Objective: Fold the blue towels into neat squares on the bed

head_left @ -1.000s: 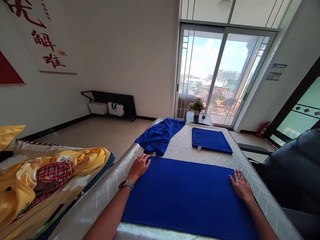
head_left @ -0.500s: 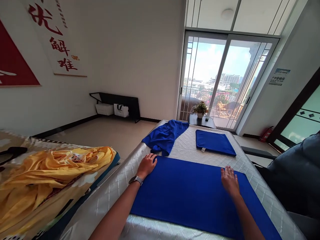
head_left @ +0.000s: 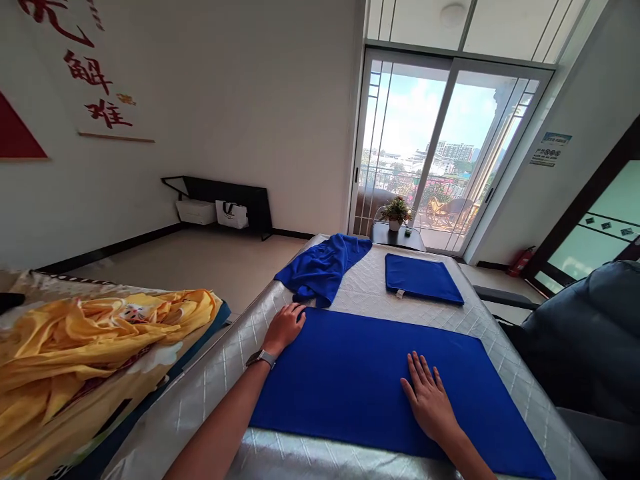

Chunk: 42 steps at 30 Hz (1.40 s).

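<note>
A large blue cloth point(head_left: 370, 393) lies flat and smooth on the mattress point(head_left: 220, 393), its edges straight. At its far left corner rests my left hand point(head_left: 285, 325), fingers bent slightly over the corner; a watch point(head_left: 262, 359) is on that wrist. My right hand point(head_left: 429, 395) lies flat on the right half of the cloth, fingers spread, holding nothing. Beyond the cloth's far edge are a crumpled blue cloth point(head_left: 325, 267) on the left and a neatly folded blue cloth point(head_left: 423, 278) with a white tag on the right.
Yellow bedding point(head_left: 105, 333) is heaped on another bed at the left. A dark padded chair point(head_left: 595, 333) stands close on the right. Past the mattress's far end sits a small table point(head_left: 397, 235) with a potted plant point(head_left: 395, 212), before glass sliding doors point(head_left: 405, 133).
My right hand has moved from near the cloth's far right edge back toward me and leftward, its fingers now spread. My left hand stays at the far left corner. The view has shifted slightly.
</note>
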Each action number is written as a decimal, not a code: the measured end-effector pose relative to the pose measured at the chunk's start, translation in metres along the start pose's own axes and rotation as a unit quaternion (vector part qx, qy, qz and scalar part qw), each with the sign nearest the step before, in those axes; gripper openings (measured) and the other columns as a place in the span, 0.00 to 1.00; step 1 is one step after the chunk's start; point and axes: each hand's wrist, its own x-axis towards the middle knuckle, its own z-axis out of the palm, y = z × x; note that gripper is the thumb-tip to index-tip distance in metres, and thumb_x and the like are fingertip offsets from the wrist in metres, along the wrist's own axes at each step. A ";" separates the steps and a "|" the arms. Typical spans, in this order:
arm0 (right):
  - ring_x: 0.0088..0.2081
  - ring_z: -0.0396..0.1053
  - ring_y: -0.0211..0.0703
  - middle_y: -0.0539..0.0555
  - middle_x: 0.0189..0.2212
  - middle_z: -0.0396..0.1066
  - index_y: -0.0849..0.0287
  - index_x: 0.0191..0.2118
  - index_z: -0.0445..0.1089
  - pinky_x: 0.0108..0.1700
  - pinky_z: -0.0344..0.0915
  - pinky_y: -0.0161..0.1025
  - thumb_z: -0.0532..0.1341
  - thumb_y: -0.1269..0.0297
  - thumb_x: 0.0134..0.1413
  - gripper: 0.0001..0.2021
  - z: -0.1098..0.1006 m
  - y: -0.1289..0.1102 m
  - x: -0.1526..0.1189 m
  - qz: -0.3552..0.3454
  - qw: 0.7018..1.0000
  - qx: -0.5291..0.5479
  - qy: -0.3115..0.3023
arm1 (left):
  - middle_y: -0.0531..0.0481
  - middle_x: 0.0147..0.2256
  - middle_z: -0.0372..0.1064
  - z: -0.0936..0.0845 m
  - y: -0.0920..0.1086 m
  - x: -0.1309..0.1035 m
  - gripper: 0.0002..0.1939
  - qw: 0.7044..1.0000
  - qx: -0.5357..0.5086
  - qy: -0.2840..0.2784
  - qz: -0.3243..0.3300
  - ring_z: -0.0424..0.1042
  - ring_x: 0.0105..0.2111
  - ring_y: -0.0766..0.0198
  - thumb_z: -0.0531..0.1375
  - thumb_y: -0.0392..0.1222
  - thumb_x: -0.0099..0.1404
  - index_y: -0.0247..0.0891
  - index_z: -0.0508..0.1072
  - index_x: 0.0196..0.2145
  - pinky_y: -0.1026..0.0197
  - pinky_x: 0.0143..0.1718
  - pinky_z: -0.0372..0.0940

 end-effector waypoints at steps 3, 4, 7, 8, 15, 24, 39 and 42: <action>0.74 0.32 0.46 0.51 0.74 0.39 0.59 0.74 0.42 0.73 0.32 0.55 0.35 0.41 0.65 0.39 0.008 0.079 -0.017 0.078 0.996 -0.036 0.033 | 0.40 0.55 0.72 0.000 0.000 0.001 0.22 1.000 -0.003 0.001 0.002 0.70 0.55 0.47 0.49 0.47 0.71 0.39 0.77 0.53 0.45 0.60 0.62; 0.74 0.32 0.47 0.51 0.74 0.40 0.59 0.74 0.44 0.72 0.33 0.55 0.35 0.41 0.63 0.40 0.012 0.107 -0.024 0.110 0.992 -0.046 0.042 | 0.40 0.55 0.72 0.000 -0.001 0.002 0.22 1.000 -0.003 0.001 0.003 0.70 0.55 0.47 0.49 0.47 0.71 0.39 0.77 0.53 0.46 0.60 0.63; 0.74 0.34 0.46 0.50 0.73 0.44 0.54 0.73 0.50 0.72 0.35 0.55 0.36 0.42 0.58 0.41 0.022 0.183 -0.046 0.156 0.984 -0.064 0.057 | 0.41 0.54 0.73 0.001 -0.001 0.002 0.22 1.000 -0.002 0.001 0.005 0.70 0.55 0.47 0.49 0.47 0.71 0.39 0.77 0.52 0.45 0.60 0.62; 0.73 0.35 0.47 0.50 0.73 0.45 0.54 0.73 0.49 0.72 0.36 0.55 0.36 0.42 0.57 0.42 0.024 0.203 -0.052 0.178 0.980 -0.060 0.066 | 0.41 0.54 0.73 0.001 -0.001 0.002 0.22 1.000 -0.002 0.001 0.005 0.70 0.55 0.47 0.49 0.47 0.71 0.40 0.77 0.52 0.45 0.60 0.62; 0.72 0.44 0.57 0.53 0.70 0.55 0.50 0.66 0.63 0.70 0.40 0.62 0.45 0.48 0.53 0.36 0.007 0.245 -0.052 0.243 0.963 -0.095 0.061 | 0.42 0.54 0.73 0.002 -0.002 0.004 0.23 1.000 0.004 -0.006 -0.001 0.70 0.56 0.49 0.48 0.47 0.71 0.41 0.77 0.53 0.47 0.60 0.62; 0.60 0.66 0.54 0.60 0.62 0.67 0.60 0.63 0.66 0.62 0.60 0.47 0.44 0.54 0.66 0.29 -0.073 0.210 0.064 0.192 0.980 -0.004 0.044 | 0.40 0.56 0.72 0.003 -0.004 0.004 0.24 1.000 0.013 -0.016 -0.005 0.69 0.57 0.48 0.48 0.49 0.71 0.38 0.76 0.54 0.46 0.61 0.62; 0.49 0.75 0.50 0.55 0.47 0.79 0.55 0.48 0.77 0.45 0.66 0.40 0.59 0.58 0.60 0.15 -0.086 0.258 0.103 0.182 0.982 0.058 0.002 | 0.37 0.54 0.72 -0.011 0.008 0.004 0.23 0.999 0.045 0.015 0.006 0.70 0.55 0.44 0.49 0.49 0.69 0.37 0.75 0.52 0.42 0.60 0.62; 0.47 0.76 0.48 0.54 0.45 0.80 0.55 0.46 0.77 0.43 0.66 0.38 0.59 0.60 0.59 0.13 -0.086 0.261 0.105 0.180 0.982 0.063 0.005 | 0.36 0.53 0.72 -0.019 0.033 0.004 0.21 0.997 0.065 0.025 0.016 0.69 0.54 0.43 0.49 0.47 0.69 0.38 0.75 0.51 0.40 0.58 0.62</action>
